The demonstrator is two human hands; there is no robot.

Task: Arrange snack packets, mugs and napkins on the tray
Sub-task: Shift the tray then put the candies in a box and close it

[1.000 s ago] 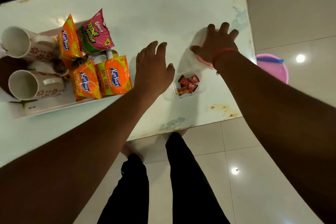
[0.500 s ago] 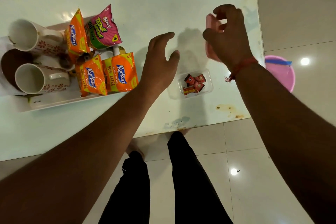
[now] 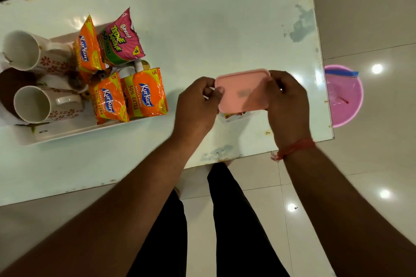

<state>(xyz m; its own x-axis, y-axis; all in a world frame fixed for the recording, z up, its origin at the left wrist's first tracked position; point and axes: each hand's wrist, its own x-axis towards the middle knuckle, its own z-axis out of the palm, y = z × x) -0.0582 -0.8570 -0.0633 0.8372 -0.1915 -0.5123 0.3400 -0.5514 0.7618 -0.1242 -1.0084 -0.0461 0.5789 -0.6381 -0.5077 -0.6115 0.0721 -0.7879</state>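
Note:
A pink rectangular lid (image 3: 243,91) is held flat between my left hand (image 3: 195,103) and my right hand (image 3: 287,102), just above a small clear container (image 3: 231,117) of red sachets, which it mostly hides. On the left, a white tray (image 3: 67,129) carries two white flower-patterned mugs (image 3: 33,51) (image 3: 42,105) lying on their sides, three orange Kurkure packets (image 3: 144,94) and a pink Bingo packet (image 3: 122,39). White napkin paper (image 3: 5,114) shows under the mugs at the tray's left end.
The white table (image 3: 213,18) ends near my legs and at the right, with stains near its front edge. A pink bucket (image 3: 344,96) stands on the tiled floor beyond the table's right edge.
My right hand lifted the pink lid from the table's right side and brought it over the clear container. My left hand moved right and gripped the lid's left edge.

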